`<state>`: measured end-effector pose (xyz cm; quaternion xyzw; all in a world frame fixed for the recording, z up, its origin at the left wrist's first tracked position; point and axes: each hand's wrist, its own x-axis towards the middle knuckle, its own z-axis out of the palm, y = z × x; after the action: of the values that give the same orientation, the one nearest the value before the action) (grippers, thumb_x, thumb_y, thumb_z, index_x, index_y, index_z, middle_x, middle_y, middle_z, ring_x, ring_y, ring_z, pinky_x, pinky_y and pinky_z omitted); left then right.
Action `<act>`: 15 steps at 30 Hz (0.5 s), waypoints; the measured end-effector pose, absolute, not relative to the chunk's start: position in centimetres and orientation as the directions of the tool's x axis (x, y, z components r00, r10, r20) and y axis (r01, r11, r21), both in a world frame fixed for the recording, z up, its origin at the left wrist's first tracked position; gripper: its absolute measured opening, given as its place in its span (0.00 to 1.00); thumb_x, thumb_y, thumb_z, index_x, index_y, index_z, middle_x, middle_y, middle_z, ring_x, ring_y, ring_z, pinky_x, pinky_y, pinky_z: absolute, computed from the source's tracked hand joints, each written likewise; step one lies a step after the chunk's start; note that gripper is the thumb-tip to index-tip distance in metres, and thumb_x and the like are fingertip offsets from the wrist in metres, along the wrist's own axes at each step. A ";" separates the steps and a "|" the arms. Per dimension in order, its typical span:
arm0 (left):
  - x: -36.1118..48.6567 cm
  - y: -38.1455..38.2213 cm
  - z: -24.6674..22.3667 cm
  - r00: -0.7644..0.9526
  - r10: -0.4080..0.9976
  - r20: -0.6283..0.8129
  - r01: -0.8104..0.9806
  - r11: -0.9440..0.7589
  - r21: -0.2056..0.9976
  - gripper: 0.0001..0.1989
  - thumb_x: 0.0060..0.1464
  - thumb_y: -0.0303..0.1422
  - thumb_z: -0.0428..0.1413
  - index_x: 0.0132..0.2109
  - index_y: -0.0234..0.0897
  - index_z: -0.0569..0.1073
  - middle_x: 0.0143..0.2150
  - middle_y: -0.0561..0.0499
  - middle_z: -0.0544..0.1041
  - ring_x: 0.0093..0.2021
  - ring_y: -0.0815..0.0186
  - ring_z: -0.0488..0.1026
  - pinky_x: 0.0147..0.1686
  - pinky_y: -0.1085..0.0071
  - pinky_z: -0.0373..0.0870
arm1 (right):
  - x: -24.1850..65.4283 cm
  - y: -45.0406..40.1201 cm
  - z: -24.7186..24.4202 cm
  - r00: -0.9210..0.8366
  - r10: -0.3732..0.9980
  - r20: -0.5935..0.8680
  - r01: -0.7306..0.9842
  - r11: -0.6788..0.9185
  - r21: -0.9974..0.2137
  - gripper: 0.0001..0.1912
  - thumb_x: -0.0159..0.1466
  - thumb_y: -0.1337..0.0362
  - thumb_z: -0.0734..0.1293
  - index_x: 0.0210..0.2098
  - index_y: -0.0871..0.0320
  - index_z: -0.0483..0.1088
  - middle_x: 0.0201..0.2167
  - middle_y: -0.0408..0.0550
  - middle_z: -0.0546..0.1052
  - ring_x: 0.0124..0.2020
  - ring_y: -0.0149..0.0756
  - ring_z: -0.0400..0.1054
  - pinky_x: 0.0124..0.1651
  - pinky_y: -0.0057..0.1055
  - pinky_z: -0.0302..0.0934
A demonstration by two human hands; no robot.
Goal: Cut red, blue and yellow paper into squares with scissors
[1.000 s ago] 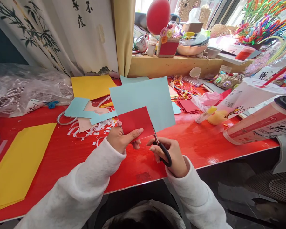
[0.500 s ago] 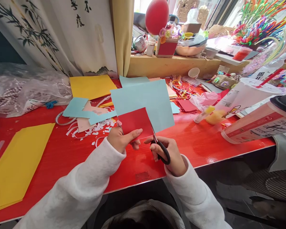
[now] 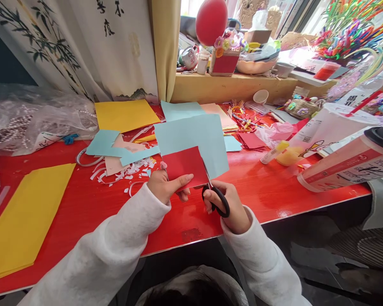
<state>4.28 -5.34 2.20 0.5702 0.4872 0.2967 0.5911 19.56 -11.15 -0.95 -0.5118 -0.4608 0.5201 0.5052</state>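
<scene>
My left hand (image 3: 166, 185) grips a red paper rectangle (image 3: 187, 165) together with a larger light-blue sheet (image 3: 194, 134) behind it, thumb on top and fingers underneath. Black-handled scissors (image 3: 222, 203) are in my right hand (image 3: 234, 206), thumb and fingers at the loops. Their blades stand at the red paper's right edge, against the blue sheet, slightly apart. Both papers are held above the red table (image 3: 258, 199). Some fingers of each hand are hidden under the paper or scissors.
Yellow sheets (image 3: 28, 216) lie at the left, another yellow sheet (image 3: 126, 114) at the back. White paper scraps (image 3: 124, 174) are scattered left of my hands. A tilted paper cup (image 3: 347, 163) and a clear cup (image 3: 322, 131) stand right. Beads in plastic (image 3: 35, 119) lie far left.
The scissor blades look more open than before. The light-blue sheet has tilted and its far edge sits lower. The view has shifted slightly; my left hand keeps its grip.
</scene>
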 end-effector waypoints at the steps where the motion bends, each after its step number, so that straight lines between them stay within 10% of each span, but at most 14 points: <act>1: 4.3 -5.3 2.1 0.355 0.905 -0.235 0.211 0.167 0.963 0.18 0.46 0.40 0.58 0.16 0.34 0.70 0.14 0.52 0.72 0.18 0.68 0.69 0.35 0.64 0.67 | 19.5 -11.1 -0.9 0.041 0.997 -0.071 -0.053 -0.069 -0.996 0.18 0.47 0.52 0.72 0.18 0.59 0.64 0.10 0.39 0.64 0.13 0.24 0.56 0.19 0.26 0.48; 15: 4.4 -5.4 2.0 0.376 0.890 -0.258 0.226 0.182 0.957 0.18 0.45 0.39 0.59 0.15 0.33 0.70 0.14 0.52 0.71 0.18 0.69 0.69 0.35 0.65 0.67 | 19.6 -10.9 -1.4 0.061 0.991 -0.117 -0.097 -0.111 -0.989 0.26 0.43 0.53 0.74 0.34 0.60 0.63 0.09 0.35 0.65 0.11 0.27 0.57 0.17 0.25 0.50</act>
<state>4.36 -5.42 1.96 0.5759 0.4844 0.2784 0.5968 19.64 -10.92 -1.36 -0.5201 -0.4296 0.5336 0.5100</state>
